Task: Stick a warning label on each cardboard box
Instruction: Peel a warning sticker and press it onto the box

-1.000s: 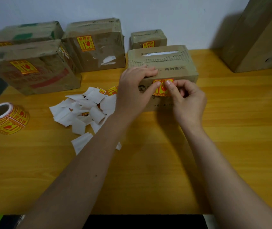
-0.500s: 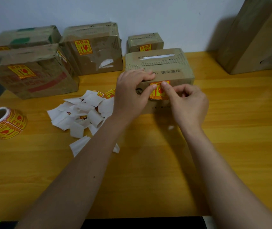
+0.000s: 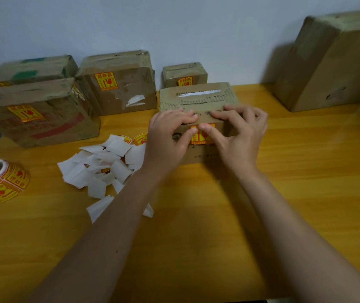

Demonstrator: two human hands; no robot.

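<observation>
A small cardboard box (image 3: 196, 98) stands on the wooden table (image 3: 306, 171) in front of me. A yellow and red warning label (image 3: 202, 138) sits on its front face. My left hand (image 3: 166, 138) holds the box's top front edge, fingers on top and thumb at the label's left edge. My right hand (image 3: 240, 136) clasps the same edge from the right, its thumb pressing on the label. Both thumbs hide part of the label.
Several labelled boxes stand at the back left, among them a wide box (image 3: 39, 121), a taller box (image 3: 120, 88) and a small box (image 3: 185, 75). A large box (image 3: 332, 62) stands at the right. A label roll (image 3: 2, 182) and white backing papers (image 3: 100, 167) lie left.
My right hand has opened from a fist with one pressing finger and laid its fingers over the box's top edge. Its thumb now presses the label. The left hand stays on the box.
</observation>
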